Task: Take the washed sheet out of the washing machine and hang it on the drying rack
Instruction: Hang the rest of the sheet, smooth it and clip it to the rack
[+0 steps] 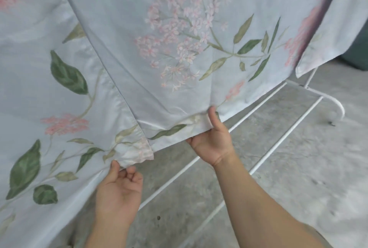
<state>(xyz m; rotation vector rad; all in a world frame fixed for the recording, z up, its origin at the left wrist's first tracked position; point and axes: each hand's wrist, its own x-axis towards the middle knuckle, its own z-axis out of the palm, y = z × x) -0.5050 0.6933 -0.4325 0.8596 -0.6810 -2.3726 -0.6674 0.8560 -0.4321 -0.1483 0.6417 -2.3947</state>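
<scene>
Pinching the lower hem of the floral sheet (179,28), our right hand (213,142) keeps its thumb in front and its fingers behind the cloth. Our left hand (119,188), fingers curled, touches a hanging corner with its thumb; we cannot tell whether it grips. The sheet hangs over the white drying rack (278,140).

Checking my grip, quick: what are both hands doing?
Left hand: curled under a corner of the sheet, grip cannot be told.
Right hand: pinching the sheet's hem.
</scene>
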